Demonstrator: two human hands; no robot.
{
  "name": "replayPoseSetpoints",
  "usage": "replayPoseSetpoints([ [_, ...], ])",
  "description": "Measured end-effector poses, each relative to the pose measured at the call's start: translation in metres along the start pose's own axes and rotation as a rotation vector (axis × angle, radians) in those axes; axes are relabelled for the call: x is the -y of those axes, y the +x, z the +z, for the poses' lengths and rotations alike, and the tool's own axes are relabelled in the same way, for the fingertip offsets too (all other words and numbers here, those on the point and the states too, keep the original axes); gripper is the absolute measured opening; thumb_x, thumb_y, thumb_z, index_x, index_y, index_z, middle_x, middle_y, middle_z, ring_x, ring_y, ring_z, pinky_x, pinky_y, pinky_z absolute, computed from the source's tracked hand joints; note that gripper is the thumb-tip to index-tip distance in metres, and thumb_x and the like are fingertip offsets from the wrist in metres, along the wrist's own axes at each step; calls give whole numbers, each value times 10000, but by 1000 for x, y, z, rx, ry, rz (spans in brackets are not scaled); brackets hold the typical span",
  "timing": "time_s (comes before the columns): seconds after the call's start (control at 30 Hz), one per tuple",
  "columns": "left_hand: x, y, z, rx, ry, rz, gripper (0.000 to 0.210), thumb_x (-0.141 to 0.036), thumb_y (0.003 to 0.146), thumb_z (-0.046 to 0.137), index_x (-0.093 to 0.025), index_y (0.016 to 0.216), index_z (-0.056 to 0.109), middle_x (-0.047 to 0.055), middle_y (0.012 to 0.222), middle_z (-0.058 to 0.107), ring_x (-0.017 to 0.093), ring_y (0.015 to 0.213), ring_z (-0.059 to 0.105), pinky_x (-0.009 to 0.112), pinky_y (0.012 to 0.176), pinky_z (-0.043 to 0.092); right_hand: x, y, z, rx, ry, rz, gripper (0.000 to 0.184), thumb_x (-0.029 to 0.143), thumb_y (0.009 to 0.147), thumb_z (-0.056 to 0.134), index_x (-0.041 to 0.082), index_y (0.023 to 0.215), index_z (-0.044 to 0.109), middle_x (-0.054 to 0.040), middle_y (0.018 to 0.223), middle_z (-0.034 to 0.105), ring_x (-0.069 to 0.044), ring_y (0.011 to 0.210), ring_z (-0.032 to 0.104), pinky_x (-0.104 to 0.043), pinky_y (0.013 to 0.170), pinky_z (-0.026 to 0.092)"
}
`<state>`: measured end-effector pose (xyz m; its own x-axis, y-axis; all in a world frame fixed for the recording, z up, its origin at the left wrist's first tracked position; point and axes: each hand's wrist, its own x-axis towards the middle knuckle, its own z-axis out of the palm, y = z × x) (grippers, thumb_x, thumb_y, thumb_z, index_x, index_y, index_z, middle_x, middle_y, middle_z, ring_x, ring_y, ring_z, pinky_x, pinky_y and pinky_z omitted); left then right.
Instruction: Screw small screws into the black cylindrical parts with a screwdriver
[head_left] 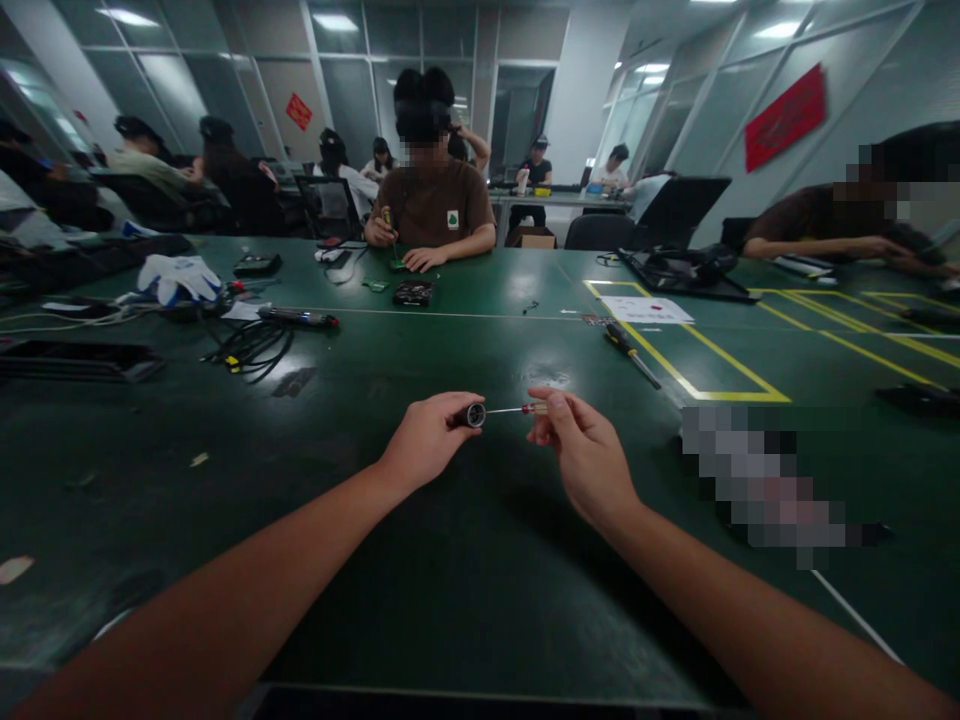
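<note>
Over the green table [360, 600] my left hand [429, 440] grips a short dark cylinder [472, 414] with a round, ringed end turned partly towards me; its exact kind is unclear. My right hand [589, 450] holds a small screwdriver [534, 408] by its red and clear handle. The thin metal shaft points left, and its tip reaches the side of the cylinder or lies very close to it; whether they touch I cannot tell. Fingers hide the rest of the cylinder and the handle's rear.
A larger screwdriver [631, 352] lies by yellow tape and a white paper [646, 310]. To the left are coiled black cables [251, 345], a pen-like tool [298, 317] and white gloves [178, 278]. Across the table a co-worker [435, 205] handles a green board; a blurred object lies right.
</note>
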<state>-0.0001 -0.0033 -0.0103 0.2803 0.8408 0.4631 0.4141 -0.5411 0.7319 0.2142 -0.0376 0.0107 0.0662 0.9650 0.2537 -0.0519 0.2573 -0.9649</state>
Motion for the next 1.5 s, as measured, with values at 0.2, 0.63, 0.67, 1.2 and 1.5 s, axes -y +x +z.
replayPoseSetpoints([
  [0.2,-5,-1,-2,10,65,42,397,-67,852,753,-223,1217,754,50,1258,759,230,1176,716,440,1098,564,-7,2,2,-53,74,52,348,562,919,695,229,994,759,-17,830,664,-172,762,625,-338,730,558],
  [0.63,-2,0,-3,44,138,94,413,-45,848,740,-242,1210,760,33,1239,768,226,1168,724,424,1088,575,-7,13,-2,-47,213,217,350,554,821,790,216,878,721,-6,750,623,-172,685,592,-343,681,543],
  [0.67,-1,1,-4,29,137,82,410,-49,848,745,-238,1211,760,37,1245,765,227,1177,718,431,1099,568,-4,16,-5,2,276,316,361,556,807,800,209,847,712,5,703,589,-164,640,566,-346,658,541],
  [1.2,6,0,3,-50,-85,-87,420,-93,817,798,-242,1207,755,68,1214,760,237,1091,741,434,1018,608,-4,9,-9,66,9,-51,291,518,946,689,242,1025,731,-21,886,709,-182,827,678,-374,833,553],
  [1.5,7,0,3,-47,-78,-101,419,-74,801,805,-245,1179,750,58,1162,762,229,1044,744,406,958,619,6,4,-7,183,-104,-81,290,491,956,681,240,1100,700,6,756,663,-166,682,621,-325,660,516],
])
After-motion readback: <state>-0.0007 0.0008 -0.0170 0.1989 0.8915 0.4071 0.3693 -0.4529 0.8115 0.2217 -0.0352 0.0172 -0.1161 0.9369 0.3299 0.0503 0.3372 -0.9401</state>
